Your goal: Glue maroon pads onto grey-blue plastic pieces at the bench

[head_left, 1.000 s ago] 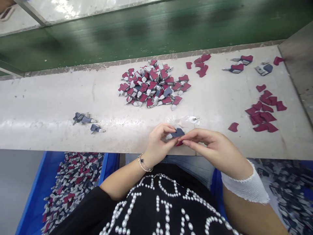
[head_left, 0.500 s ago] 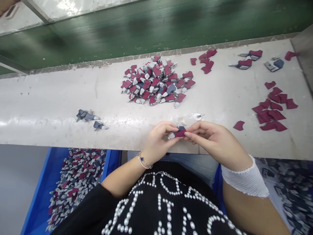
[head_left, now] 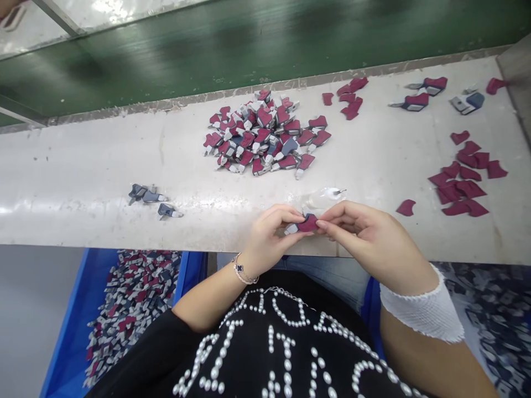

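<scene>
Pale counter [head_left: 83, 160], green panel [head_left: 265, 50] behind it. The plastic part [head_left: 291, 228] is between your hands near the front edge of the counter, light end to your left, with a red piece [head_left: 307, 223] over its dark face. Left hand [head_left: 267, 231] grasps the part, thumb below, fingers above. Right hand [head_left: 367, 232] pinches the right end of the red piece.

To do this well, I'd keep the left grip steady and off the face, match the red outline to the dark edge all round, then press from one end to the other. Likely risk: a skewed corner. Can't tell from here whether it's fully flush.

Versus one second ago: dark face was uppermost, red just peeking out underneath near your fingertips; now red shows on top. Little change against half a second ago.

Around you: clear bottle [head_left: 329, 194] just beyond your hands, big pile [head_left: 261, 138] of red-faced parts behind, single red cutout [head_left: 405, 208] and a heap of red cutouts [head_left: 460, 188] to your right, a few dark parts [head_left: 150, 195] to your left.
</scene>
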### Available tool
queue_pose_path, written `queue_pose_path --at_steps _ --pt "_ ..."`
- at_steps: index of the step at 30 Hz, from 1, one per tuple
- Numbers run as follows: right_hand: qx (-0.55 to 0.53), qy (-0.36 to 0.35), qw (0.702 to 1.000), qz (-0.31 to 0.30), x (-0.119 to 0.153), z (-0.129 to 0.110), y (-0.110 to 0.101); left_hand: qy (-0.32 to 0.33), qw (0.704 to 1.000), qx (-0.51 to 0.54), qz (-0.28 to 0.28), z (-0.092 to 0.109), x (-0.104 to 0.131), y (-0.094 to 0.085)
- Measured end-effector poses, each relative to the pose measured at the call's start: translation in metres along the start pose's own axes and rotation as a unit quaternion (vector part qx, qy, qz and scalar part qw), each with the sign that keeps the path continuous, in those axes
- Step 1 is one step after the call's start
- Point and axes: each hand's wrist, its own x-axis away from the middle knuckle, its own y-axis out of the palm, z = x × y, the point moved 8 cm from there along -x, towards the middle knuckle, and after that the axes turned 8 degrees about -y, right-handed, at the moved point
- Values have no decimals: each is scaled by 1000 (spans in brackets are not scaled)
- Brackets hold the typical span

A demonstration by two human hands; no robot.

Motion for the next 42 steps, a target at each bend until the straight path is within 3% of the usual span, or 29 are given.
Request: queue_pose_path --at_steps 13,20,25,38,42 --pt "26 9 999 24 6 -7 -4 50 998 26 18 10 1 -3" --pt "-41 30 997 -64 8 3 12 10 997 71 4 10 2 -7" --pt "-89 15 994 -70 9 -2 14 11 995 99 2 16 2 -9" --pt "-38 -25 996 -77 11 -12 13 89 995 54 4 33 -1 -16" --pt "-23 -46 993 -108 12 -17 16 119 992 30 -6 39 0 -17"
